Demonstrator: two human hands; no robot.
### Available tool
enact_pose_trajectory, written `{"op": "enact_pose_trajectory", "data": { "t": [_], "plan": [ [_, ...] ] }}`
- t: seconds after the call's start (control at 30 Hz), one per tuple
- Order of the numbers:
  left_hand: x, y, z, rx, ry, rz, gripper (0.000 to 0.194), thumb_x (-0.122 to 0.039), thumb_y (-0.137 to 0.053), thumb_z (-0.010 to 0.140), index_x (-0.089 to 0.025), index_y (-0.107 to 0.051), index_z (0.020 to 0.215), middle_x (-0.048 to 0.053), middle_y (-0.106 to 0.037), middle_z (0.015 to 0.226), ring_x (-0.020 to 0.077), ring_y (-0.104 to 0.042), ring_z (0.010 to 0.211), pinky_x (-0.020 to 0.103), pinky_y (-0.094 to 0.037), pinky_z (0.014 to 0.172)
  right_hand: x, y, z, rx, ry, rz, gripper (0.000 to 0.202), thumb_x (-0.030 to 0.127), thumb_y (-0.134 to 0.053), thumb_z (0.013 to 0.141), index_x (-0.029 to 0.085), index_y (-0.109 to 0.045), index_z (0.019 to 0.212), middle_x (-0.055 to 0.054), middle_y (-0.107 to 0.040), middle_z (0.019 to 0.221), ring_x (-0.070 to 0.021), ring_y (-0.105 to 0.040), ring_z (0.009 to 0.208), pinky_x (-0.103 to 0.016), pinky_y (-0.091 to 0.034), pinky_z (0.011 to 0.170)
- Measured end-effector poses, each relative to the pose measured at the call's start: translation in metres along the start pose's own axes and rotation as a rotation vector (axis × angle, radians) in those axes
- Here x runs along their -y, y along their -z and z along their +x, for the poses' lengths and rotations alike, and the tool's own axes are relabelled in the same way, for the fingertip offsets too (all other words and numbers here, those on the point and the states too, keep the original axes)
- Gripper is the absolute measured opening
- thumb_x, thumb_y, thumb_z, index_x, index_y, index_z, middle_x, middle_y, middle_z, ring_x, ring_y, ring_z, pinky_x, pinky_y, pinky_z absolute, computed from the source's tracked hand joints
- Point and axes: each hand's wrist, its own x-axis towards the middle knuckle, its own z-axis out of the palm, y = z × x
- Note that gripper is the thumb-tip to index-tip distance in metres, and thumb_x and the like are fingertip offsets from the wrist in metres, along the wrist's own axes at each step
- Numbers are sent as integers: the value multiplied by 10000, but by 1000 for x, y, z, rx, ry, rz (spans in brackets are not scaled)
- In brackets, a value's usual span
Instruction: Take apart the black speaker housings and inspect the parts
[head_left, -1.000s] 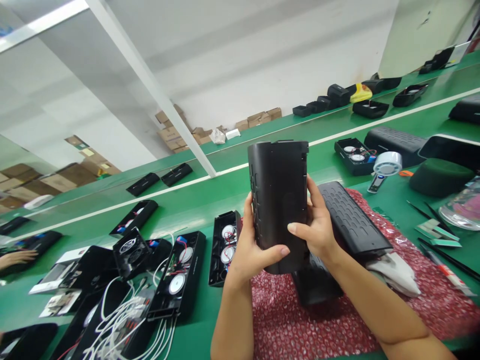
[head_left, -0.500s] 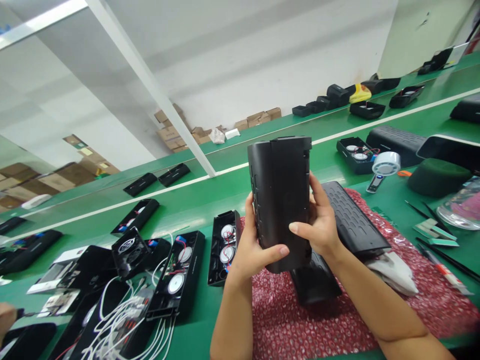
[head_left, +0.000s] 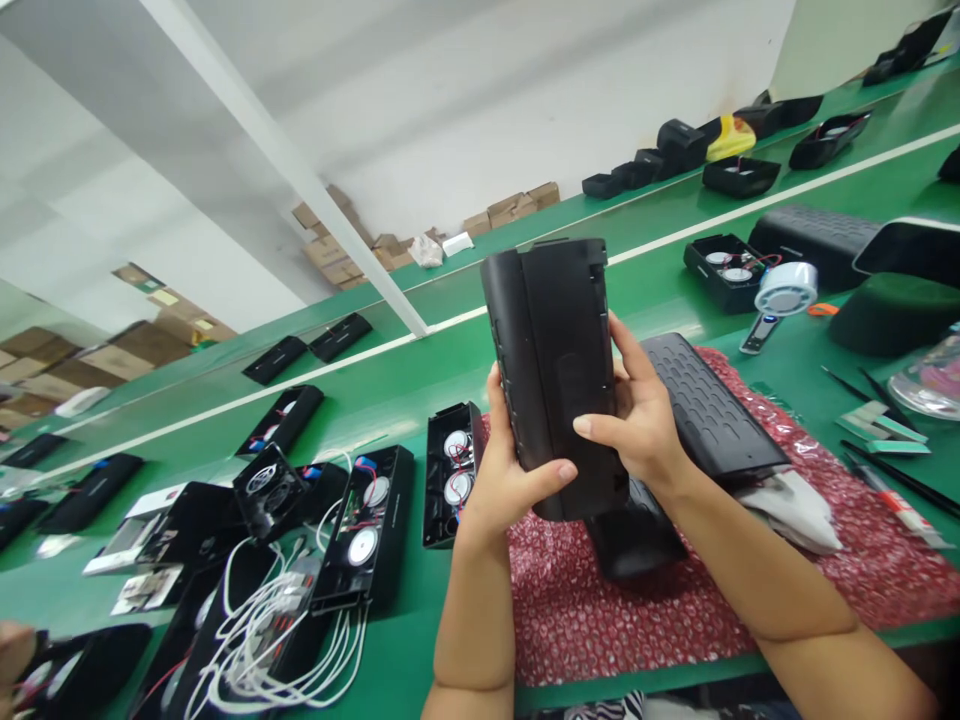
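A black plastic casing (head_left: 555, 370) is held upright above red bubble wrap (head_left: 645, 640). My left hand (head_left: 506, 475) grips its left side and lower front, thumb across the face. On the casing's right edge, my right hand (head_left: 645, 420) is closed, its thumb also pressing the front. Behind and below the casing, a dark shell (head_left: 637, 540) lies on the wrap, partly hidden. A black textured cover (head_left: 712, 410) rests to the right, on a white cloth (head_left: 799, 510).
Left of the wrap are open black housings (head_left: 450, 470) with round white parts, and tangled white cables (head_left: 277, 640). A small fan (head_left: 784, 290), tweezers (head_left: 900, 475) and a green object (head_left: 896, 315) lie right. Another person's hand (head_left: 15, 650) shows at lower left.
The casing has turned slightly in my hands, showing more of its left side and a long seam. Both hands keep their grip. The camera view has shifted a little.
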Motion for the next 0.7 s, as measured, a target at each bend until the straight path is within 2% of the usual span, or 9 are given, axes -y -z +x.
{"op": "enact_pose_trajectory", "data": {
  "t": [0.17,0.3,0.37,0.43,0.5,0.6,0.7],
  "plan": [
    [4,0,3,-54,19,25,1172,-484,-790,751,-394,44,1569,68,-286,1636,302,-357,1467,512,-303,1213,1,-2,1,-54,-120,-35,1014,329,-842,630,367,-327,1502,-22,-662,1134,-262,-660,1011,-462,-558,938],
    [4,-1,2,-127,14,37,1110,-461,-805,734,-408,-74,1568,49,-323,1616,319,-397,1440,503,-368,1179,-1,-2,1,-39,-188,-33,1038,374,-835,640,377,-273,1512,-31,-647,1162,-278,-647,1045,-483,-538,958],
    [1,-3,2,-177,-12,34,1077,-446,-818,718,-399,-146,1558,57,-395,1570,322,-470,1385,492,-424,1140,-3,-1,4,-29,-219,8,995,375,-852,619,349,-328,1464,-48,-627,1231,-288,-632,1109,-485,-524,988],
    [-3,-5,2,-217,-42,36,1076,-432,-838,690,-379,-188,1546,73,-481,1496,321,-532,1323,493,-454,1114,-6,1,7,21,-239,68,877,364,-875,585,300,-445,1346,-60,-622,1264,-300,-615,1164,-484,-510,1020],
    [-7,-7,1,-257,-65,40,1089,-407,-857,666,-366,-204,1537,83,-514,1457,324,-550,1302,501,-455,1114,-10,2,10,119,-254,146,802,342,-889,567,282,-499,1266,-53,-634,1264,-299,-615,1182,-482,-501,1038],
    [-11,-9,-1,-304,-85,41,1088,-373,-867,660,-372,-211,1528,80,-494,1473,323,-529,1325,507,-433,1135,-16,3,12,226,-294,266,886,306,-891,556,316,-448,1323,-30,-634,1292,-285,-627,1179,-477,-508,1030],
    [-13,-9,-3,-300,-102,75,1066,-362,-867,664,-381,-235,1522,70,-488,1481,322,-517,1337,515,-409,1154,-19,2,11,217,-374,316,878,296,-893,524,280,-469,1293,-51,-652,1271,-301,-629,1171,-481,-519,1006]
  ]
}}
